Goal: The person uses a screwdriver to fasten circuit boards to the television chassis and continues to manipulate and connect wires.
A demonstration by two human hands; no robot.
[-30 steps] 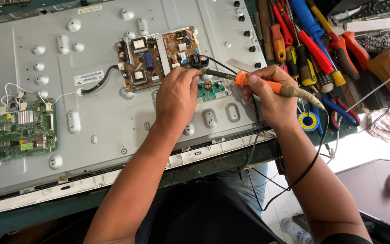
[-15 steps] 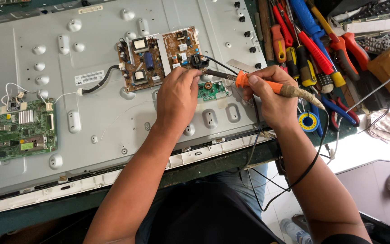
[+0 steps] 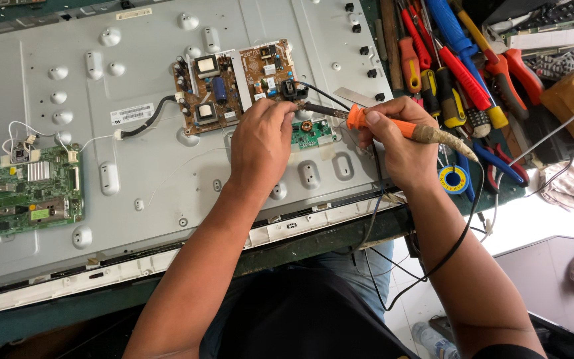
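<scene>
Soldering: iron (image 3: 393, 126) tip lowered at brown board (image 3: 237, 83), close to black socket (image 3: 292, 90).
Right hand (image 3: 393, 143): wrapped round orange handle, fingers pressed together, tip pointing left.
Left hand (image 3: 260, 143): curled, fingertips down beside small green board (image 3: 313, 133); whether pinching solder, cannot tell.
Panel (image 3: 167, 166): grey metal back, flat across bench; brown board near its top edge, large green board (image 3: 24, 193) at left edge.
Tools (image 3: 453, 66): screwdrivers and pliers heaped at bench's right edge, solder reel (image 3: 454, 179) just beside right hand.
Next, by judgement: steady tip on joint, solder fed without bridging neighbours.
</scene>
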